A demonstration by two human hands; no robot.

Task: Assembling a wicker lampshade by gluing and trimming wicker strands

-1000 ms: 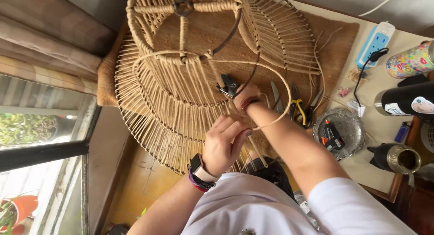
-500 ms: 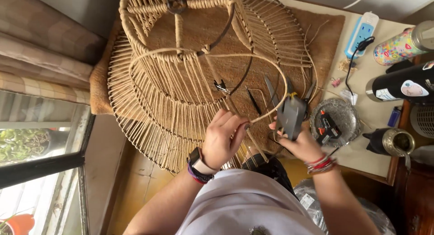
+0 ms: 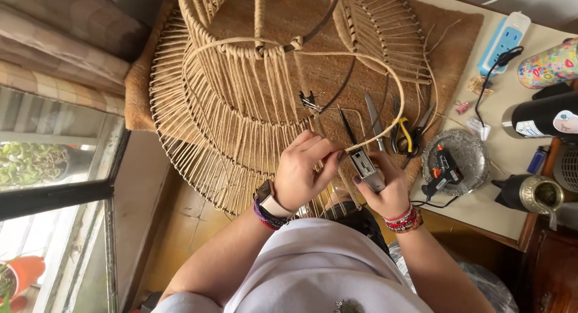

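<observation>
2 hands meet just below the middle of the view, over the near edge of a large woven lampshade frame (image 3: 241,120). The frame is made of pale tan cord wrapped around stacked rings, with many thin vertical strands running between the hoops, and it lies on a brown mat (image 3: 451,42) on the worktop (image 3: 506,186).

The left hand (image 3: 304,171) has its fingers pressed together, pinching the end of a cord-wrapped hoop (image 3: 385,78) that arcs up and over the mat from the frame's top ring. The right hand (image 3: 385,189) has its fingers curled around a small grey lighter (image 3: 366,168), held upright with its top just beside the pinched hoop end.

Just beyond the hands, scissors (image 3: 373,117), yellow-handled pliers (image 3: 406,132) and a thin dark tool (image 3: 346,123) lie on the mat. To the right, a black glue gun (image 3: 442,165) rests in a silver foil dish (image 3: 469,147). Farther right are a blue and white power strip (image 3: 504,39), a colourful cup (image 3: 549,63) and a black bottle (image 3: 539,117).
</observation>
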